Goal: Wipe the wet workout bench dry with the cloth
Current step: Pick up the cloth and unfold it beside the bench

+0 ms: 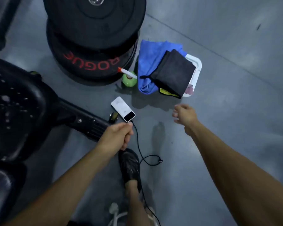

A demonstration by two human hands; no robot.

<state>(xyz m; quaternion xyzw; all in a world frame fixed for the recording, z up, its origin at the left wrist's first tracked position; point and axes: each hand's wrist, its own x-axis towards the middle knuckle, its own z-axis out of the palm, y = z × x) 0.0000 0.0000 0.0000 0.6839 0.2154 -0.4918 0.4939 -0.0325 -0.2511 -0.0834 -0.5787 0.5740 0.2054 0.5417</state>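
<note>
Two cloths lie heaped on a white tray (196, 62) on the grey floor (235, 111): a blue cloth (151, 57) underneath and a dark cloth (174, 70) folded on top, with a yellow edge showing at its near corner. The tray sits just beside a stack of black weight plates (95, 36) with red lettering on the lower one. Between plates and tray stands a green spray bottle (129, 79) with a white and orange nozzle, touching or nearly touching the blue cloth.

The bench (18, 103) fills the left side, well apart from the cloths. Its black pad is beaded with water drops, and its frame runs out toward the middle of the floor.

The right hand (184, 114) hangs in the air near the tray's near corner, fingers loosely spread and holding nothing; it touches neither cloth. The left hand (117, 136) is lower and nearer the bench frame, fingers curled around the end of a thin black cable (138, 141), which it pinches just beside a white power bank (122, 109) lying on the floor. I cannot tell if the cable is plugged in. The cable loops down over the floor beside a foot in a black shoe (130, 167) and runs on along the leg. A small brass-coloured fitting (113, 116) sits next to the power bank, by the end of the bench frame.
</note>
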